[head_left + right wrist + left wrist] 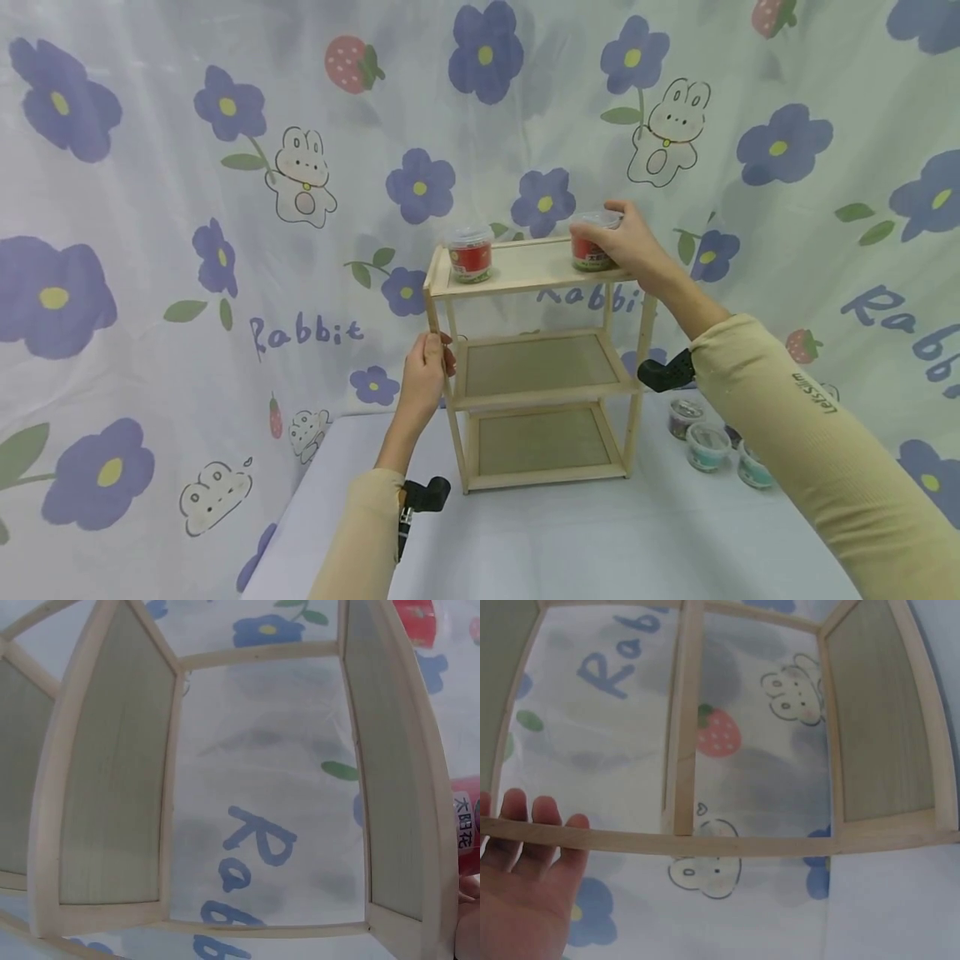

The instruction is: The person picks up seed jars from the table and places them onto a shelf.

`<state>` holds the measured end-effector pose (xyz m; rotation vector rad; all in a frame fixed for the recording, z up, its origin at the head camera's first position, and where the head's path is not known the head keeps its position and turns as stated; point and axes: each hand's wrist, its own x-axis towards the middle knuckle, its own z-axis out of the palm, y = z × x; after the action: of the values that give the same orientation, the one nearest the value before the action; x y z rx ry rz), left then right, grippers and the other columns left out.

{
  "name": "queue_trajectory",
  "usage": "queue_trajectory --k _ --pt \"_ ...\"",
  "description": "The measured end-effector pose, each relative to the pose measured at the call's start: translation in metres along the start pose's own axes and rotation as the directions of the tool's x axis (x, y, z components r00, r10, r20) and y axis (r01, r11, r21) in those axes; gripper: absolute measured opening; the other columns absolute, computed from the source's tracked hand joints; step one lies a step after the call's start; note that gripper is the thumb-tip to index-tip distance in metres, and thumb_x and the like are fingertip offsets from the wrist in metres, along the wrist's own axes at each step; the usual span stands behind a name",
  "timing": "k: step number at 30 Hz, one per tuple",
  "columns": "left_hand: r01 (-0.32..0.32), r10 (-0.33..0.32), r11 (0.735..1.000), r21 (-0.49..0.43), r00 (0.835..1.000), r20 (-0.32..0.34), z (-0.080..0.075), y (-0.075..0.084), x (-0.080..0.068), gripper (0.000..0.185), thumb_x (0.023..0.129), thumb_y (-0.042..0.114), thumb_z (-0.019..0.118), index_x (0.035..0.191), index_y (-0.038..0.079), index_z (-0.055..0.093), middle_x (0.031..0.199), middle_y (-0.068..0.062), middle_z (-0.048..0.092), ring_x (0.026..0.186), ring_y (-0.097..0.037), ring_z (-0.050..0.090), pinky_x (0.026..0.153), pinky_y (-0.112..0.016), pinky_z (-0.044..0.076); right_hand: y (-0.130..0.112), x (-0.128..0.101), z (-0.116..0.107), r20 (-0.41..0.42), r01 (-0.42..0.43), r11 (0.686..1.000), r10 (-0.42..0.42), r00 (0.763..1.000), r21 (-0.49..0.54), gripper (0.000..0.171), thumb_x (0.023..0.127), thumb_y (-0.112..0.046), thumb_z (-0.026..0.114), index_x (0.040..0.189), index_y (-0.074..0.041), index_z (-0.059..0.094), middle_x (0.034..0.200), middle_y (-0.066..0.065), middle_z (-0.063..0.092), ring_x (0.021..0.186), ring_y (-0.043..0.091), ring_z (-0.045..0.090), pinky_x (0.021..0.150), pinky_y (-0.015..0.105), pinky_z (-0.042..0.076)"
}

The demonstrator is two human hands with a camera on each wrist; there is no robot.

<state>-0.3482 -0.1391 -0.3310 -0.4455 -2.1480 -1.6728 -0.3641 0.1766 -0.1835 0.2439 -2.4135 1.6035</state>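
Observation:
A three-tier wooden shelf rack (536, 397) stands on the white-covered table. My left hand (425, 375) holds its front left post, below the top tier. In the left wrist view, the fingers (546, 810) of that hand curl round the wooden post (641, 842). On the top tier, at the right end, my right hand (636, 250) grips a red-labelled plastic jar (587, 252) with a clear lid, from its right side and top. The same jar (463, 814) shows at the edge of the right wrist view. A similar red-labelled jar (471, 260) sits upright at the tier's left end.
Several small clear-lidded tubs (707, 447) with teal and purple labels stand on the table (540, 542) right of the rack, partly behind my right sleeve (787, 433). A patterned curtain (480, 125) with flowers and rabbits hangs close behind the rack.

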Motion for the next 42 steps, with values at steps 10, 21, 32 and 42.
queue_trajectory --k 10,21,32,42 --pt "0.013 -0.013 1.0 0.006 1.0 0.005 0.0 0.001 -0.001 0.042 0.11 0.034 0.027 0.108 0.002 0.054 0.085 -0.023 0.055 0.075 -0.031 0.057 0.075 -0.042 0.053 -0.005 -0.005 -0.013 -0.034 0.059 0.994 -0.056 0.998 0.093 0.092 0.093 -0.044 0.065 0.158 -0.015 0.007 0.161 0.015 0.022 0.148 0.032 0.024 0.12 0.048 0.022" --pt "0.002 -0.002 1.0 0.012 1.0 0.0 0.001 0.002 -0.001 0.041 0.11 0.032 0.027 0.107 0.001 0.054 0.085 -0.025 0.055 0.074 -0.033 0.057 0.075 -0.044 0.053 0.003 -0.024 -0.049 -0.14 0.089 0.994 -0.079 0.987 0.063 0.088 0.094 -0.047 0.062 0.158 -0.016 0.011 0.16 0.013 0.027 0.148 0.03 0.024 0.12 0.051 0.019" --pt "0.012 -0.012 1.0 0.011 1.0 -0.006 0.0 0.002 -0.003 0.041 0.11 0.034 0.026 0.106 0.003 0.054 0.086 -0.025 0.055 0.074 -0.031 0.057 0.076 -0.045 0.053 0.036 -0.042 -0.076 -0.104 0.057 0.998 -0.055 0.993 0.016 0.089 0.097 -0.045 0.059 0.159 -0.013 0.003 0.162 0.018 0.02 0.148 0.036 0.019 0.12 0.054 0.015" --pt "0.013 -0.013 1.0 0.023 1.0 -0.005 0.0 0.001 -0.003 0.042 0.11 0.036 0.026 0.107 0.004 0.054 0.087 -0.023 0.056 0.075 -0.03 0.058 0.076 -0.047 0.052 0.085 -0.061 -0.095 -0.074 0.025 0.999 -0.027 0.997 -0.03 0.09 0.099 -0.046 0.055 0.158 -0.011 -0.003 0.161 0.023 0.017 0.147 0.043 0.016 0.118 0.06 0.014"
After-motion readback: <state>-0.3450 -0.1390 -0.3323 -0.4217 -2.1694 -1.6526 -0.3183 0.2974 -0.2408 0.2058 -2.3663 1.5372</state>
